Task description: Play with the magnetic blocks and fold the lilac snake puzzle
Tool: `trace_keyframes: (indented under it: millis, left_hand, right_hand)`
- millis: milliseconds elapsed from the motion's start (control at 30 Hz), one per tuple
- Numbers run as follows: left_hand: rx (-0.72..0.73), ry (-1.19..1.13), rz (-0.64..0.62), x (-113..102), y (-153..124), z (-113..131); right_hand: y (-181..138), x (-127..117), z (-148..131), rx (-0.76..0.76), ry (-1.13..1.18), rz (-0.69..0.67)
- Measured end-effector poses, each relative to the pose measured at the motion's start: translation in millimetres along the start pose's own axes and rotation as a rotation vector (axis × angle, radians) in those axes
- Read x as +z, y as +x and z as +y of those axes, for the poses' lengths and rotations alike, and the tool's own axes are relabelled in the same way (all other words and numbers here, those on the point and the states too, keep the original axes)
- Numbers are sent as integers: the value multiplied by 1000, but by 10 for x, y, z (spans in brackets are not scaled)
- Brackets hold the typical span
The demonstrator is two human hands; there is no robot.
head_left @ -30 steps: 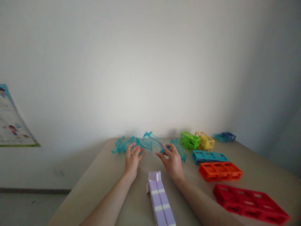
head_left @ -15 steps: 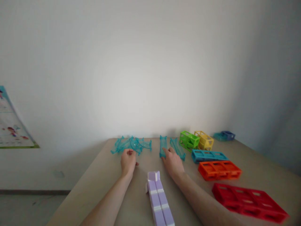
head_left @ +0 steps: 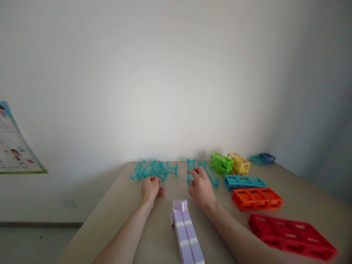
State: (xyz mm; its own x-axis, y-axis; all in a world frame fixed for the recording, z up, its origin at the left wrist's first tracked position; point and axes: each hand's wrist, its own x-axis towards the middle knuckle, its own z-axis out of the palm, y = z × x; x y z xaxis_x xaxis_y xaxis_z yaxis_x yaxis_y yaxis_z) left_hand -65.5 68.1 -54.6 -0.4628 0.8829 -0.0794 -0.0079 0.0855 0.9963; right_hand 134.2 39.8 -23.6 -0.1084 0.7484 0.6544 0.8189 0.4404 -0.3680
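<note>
My left hand hovers at the near edge of a heap of see-through teal track pieces. Its fingers curl loosely, apart from the thumb, and no object shows in it. Over a straight teal track piece is my right hand, index finger stretched out to the left and the others bent. It appears to hold nothing and covers part of that piece. Another teal track piece slants just beyond its right side. Between my forearms lies a double row of lilac blocks with white bands.
To the right on the table stand open-frame blocks: green, yellow, blue, orange and red. A dark blue block sits in the far corner. A wall closes off the back.
My right hand has lifted slightly off the teal track pieces, its index finger now pointing left. The slanted piece has shifted a little to the right. My left thumb side has turned slightly.
</note>
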Motion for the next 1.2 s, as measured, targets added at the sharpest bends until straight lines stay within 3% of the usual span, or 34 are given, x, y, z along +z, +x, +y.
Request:
trace_keyframes:
  millis: [100, 267, 400, 500, 600, 767, 900, 1200]
  left_hand:
    - [-26, -62, -14, -6, -35, 69]
    - [-24, -155, -54, 1, -15, 99]
    - [1, -176, -79, 21, 35, 57]
    - [10, -173, -55, 32, 61, 32]
    - [4, -179, -7, 34, 66, 31]
    - [7, -251, 26, 36, 54, 62]
    - [-29, -367, -48, 67, 49, 76]
    - [-89, -574, -160, 120, 4, 96]
  right_hand:
    - [-32, 95, -51, -146, 319, -88]
    - [-89, 316, -126, -126, 579, -306]
    - [-44, 446, -168, -203, 359, -347]
    - [33, 540, -232, -115, 12, -358]
    - [121, 625, -312, -47, -165, -343]
    - [211, 718, -381, 17, -195, -330]
    - [214, 761, -347, 65, -153, -311]
    - [200, 670, -345, 100, 193, -195]
